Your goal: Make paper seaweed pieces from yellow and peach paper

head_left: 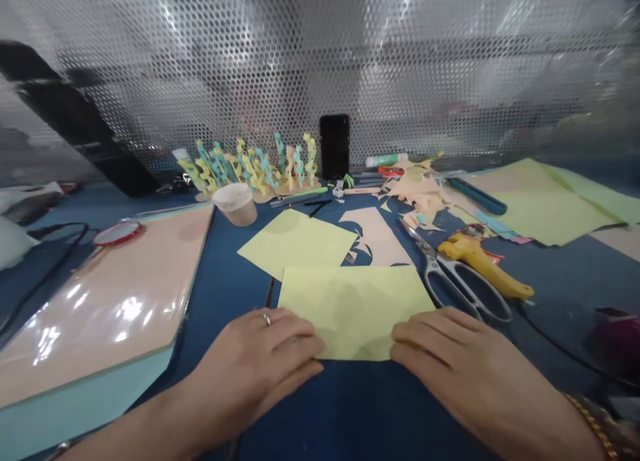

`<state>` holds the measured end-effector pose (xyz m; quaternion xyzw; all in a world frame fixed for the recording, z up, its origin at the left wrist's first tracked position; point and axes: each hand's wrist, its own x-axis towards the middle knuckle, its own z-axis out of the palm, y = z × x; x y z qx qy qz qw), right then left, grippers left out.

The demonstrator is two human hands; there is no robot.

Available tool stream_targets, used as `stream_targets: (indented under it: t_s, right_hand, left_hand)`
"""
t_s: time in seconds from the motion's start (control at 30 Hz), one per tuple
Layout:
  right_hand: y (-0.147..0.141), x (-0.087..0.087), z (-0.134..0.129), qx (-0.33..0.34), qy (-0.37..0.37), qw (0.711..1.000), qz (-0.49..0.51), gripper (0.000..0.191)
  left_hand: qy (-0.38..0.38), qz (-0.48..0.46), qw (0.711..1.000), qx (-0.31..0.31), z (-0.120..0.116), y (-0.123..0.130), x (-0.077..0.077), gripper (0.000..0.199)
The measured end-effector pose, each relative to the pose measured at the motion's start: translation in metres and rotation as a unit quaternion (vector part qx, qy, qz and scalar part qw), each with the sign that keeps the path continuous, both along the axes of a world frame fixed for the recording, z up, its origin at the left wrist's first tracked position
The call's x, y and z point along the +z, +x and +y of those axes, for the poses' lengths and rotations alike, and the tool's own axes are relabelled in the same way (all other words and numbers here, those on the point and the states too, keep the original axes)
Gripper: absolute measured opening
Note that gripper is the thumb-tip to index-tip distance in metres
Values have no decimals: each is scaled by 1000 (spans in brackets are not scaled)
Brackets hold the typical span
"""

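Note:
A light yellow-green sheet of paper [355,301] lies on the blue tabletop before me, its long near edge facing my body. My left hand [265,361] holds its near left corner, fingers bent together over it and the thumb out of sight. At the near right corner my right hand [450,358] grips the sheet in the same way. Just beyond lies a second yellow-green piece of paper [300,241], partly overlapped by the first. A pale pink sheet with curved cut-outs [377,234] is next to it.
Scissors [457,281] and a yellow glue gun [485,264] lie at right, near paper scraps [417,188]. A plastic-wrapped pink paper pack [135,281] covers the left. Behind stand a cup [235,204], curled paper strips [250,168] and a phone [335,146].

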<state>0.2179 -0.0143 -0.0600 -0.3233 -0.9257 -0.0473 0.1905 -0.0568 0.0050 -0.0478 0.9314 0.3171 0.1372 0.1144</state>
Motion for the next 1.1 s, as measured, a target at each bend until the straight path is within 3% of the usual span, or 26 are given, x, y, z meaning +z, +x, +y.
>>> stream_targets:
  t_s: [0.27,0.43,0.6,0.83,1.1]
  right_hand:
    - [6,1,-2,-42,-87,995,-9,24]
    - [5,0,0,-39,-110,993,-2,22]
    - [5,-2,7,-82,-183,978,55,17]
    - [4,0,14,-160,-309,936,58,19]
    - [3,5,14,-208,-352,909,81,20]
  left_hand:
    - [-39,4,998,50,8,4,-3,16]
    - [-97,-47,991,80,8,3,-4,14]
    - [-153,-94,974,137,7,4,-5,11]
    - [-179,6,967,183,8,8,3,19]
    - [-151,63,965,205,9,10,6,24]
